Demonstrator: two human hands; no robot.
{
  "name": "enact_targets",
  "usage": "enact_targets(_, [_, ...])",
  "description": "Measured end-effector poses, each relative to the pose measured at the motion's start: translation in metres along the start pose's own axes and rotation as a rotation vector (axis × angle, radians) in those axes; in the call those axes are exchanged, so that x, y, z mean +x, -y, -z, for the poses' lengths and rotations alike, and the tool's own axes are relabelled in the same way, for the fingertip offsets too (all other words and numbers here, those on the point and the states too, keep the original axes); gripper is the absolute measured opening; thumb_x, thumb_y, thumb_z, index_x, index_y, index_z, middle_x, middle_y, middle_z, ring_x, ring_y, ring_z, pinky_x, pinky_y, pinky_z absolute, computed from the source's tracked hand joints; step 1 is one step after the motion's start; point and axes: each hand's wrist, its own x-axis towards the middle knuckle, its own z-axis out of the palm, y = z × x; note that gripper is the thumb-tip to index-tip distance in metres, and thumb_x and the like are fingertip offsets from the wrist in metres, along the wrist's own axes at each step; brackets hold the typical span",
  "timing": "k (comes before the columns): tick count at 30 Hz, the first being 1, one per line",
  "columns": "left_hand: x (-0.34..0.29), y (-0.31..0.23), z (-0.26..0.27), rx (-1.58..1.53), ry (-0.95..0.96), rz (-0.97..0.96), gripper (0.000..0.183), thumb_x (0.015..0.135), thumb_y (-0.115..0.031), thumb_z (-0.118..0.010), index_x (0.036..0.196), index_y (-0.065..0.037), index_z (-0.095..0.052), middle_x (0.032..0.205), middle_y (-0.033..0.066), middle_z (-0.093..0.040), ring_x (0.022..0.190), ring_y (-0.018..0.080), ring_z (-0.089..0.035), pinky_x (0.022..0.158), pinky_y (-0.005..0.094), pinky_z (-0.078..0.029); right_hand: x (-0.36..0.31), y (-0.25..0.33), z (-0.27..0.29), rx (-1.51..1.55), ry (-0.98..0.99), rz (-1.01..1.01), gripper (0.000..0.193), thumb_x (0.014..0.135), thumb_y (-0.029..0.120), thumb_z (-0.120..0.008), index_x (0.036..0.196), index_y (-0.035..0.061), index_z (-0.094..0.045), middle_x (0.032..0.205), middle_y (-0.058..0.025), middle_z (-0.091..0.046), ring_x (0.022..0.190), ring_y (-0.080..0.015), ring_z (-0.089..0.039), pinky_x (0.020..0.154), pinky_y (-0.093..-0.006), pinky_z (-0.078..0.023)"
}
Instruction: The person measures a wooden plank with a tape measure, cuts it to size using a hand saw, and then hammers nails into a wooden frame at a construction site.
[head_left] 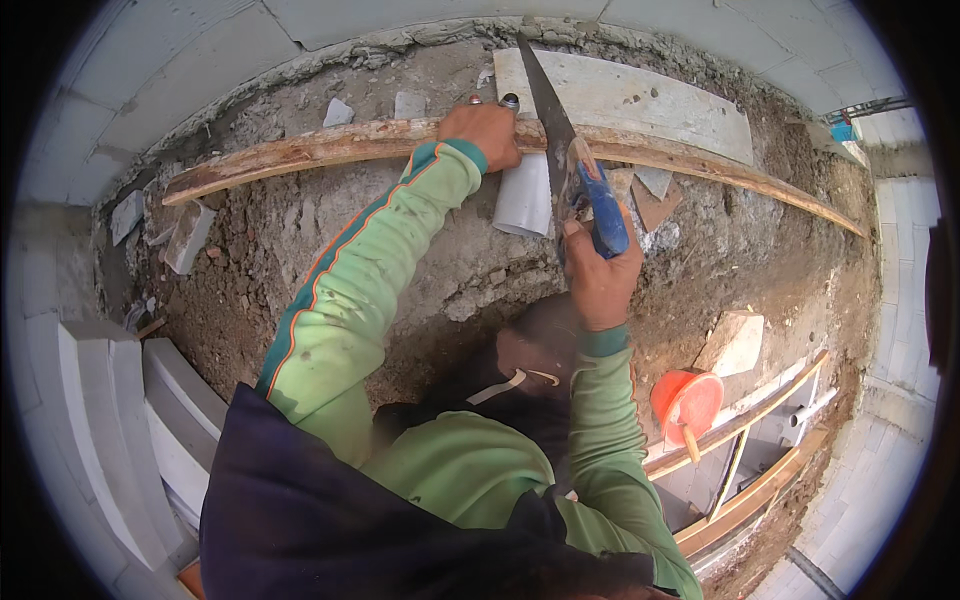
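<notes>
Saw (597, 190) is sitting in the right hand's (603, 275) closed fingers and crossing the plank (640, 147) ahead, which the left hand (484, 136) is gripping with bent fingers just beside the saw, so cutting is seemingly the step, its next stroke calling for a firm hold.

Holding a handsaw (562, 128) across a long wooden pole (350, 143).
Gripping the blue handle (604, 208) with the right hand (605, 272), resting the left hand (483, 135) on the pole beside the blade (543, 92), near a white pipe (524, 197) on rough ground (465, 255).
</notes>
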Motion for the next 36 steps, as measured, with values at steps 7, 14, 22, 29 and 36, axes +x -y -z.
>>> enact_targets(7, [-0.002, 0.028, -0.005, -0.013, 0.029, -0.010, 0.041, 0.069, -0.030, -0.077, 0.095, 0.001, -0.072, 0.101, 0.0215, -0.073, 0.096, 0.0402, -0.071, 0.086, 0.0479, -0.057, -0.184, 0.017, 0.087, -0.374, -0.047, -0.217, 0.060, 0.084, 0.017, -0.076, 0.137, -0.0046, -0.056, 0.106, -0.0083, -0.069, 0.086, -0.0131, -0.062, 0.083, -0.0297, -0.051])
enact_targets(14, [0.012, 0.012, -0.006, 0.049, 0.010, -0.005, 0.040, 0.070, -0.029, -0.076, 0.098, -0.001, -0.073, 0.101, 0.0202, -0.074, 0.097, 0.0396, -0.070, 0.088, 0.0480, -0.056, -0.037, 0.018, 0.021, 0.001, 0.006, -0.166, 0.027, 0.089, 0.002, -0.070, 0.115, 0.0024, -0.061, 0.078, 0.0002, -0.061, 0.066, -0.0051, -0.053, 0.060, -0.0221, -0.043])
enact_targets(22, [0.008, 0.018, -0.007, 0.023, 0.017, 0.034, 0.043, 0.070, -0.030, -0.075, 0.103, -0.002, -0.073, 0.103, 0.0203, -0.073, 0.098, 0.0399, -0.070, 0.088, 0.0482, -0.056, -0.174, 0.027, 0.086, -0.208, 0.026, -0.134, 0.058, 0.088, 0.006, -0.072, 0.141, -0.0013, -0.052, 0.114, -0.0091, -0.066, 0.081, -0.0098, -0.058, 0.081, -0.0254, -0.049])
enact_targets(29, [0.005, -0.001, 0.000, 0.041, 0.066, 0.025, 0.038, 0.071, -0.025, -0.071, 0.099, 0.000, -0.074, 0.104, 0.0220, -0.073, 0.097, 0.0395, -0.071, 0.088, 0.0469, -0.057, -0.003, -0.006, -0.005, -0.050, -0.006, 0.006, 0.024, 0.088, 0.007, -0.072, 0.108, 0.0027, -0.059, 0.085, 0.0009, -0.060, 0.074, -0.0073, -0.052, 0.066, -0.0254, -0.045])
enact_targets(36, [-0.007, 0.032, -0.002, -0.016, 0.043, 0.047, 0.038, 0.071, -0.027, -0.073, 0.098, -0.001, -0.074, 0.102, 0.0221, -0.073, 0.096, 0.0402, -0.071, 0.088, 0.0471, -0.057, -0.197, 0.027, 0.077, -0.401, -0.079, -0.092, 0.060, 0.082, 0.013, -0.076, 0.136, -0.0047, -0.057, 0.092, -0.0054, -0.068, 0.079, -0.0108, -0.062, 0.075, -0.0271, -0.051])
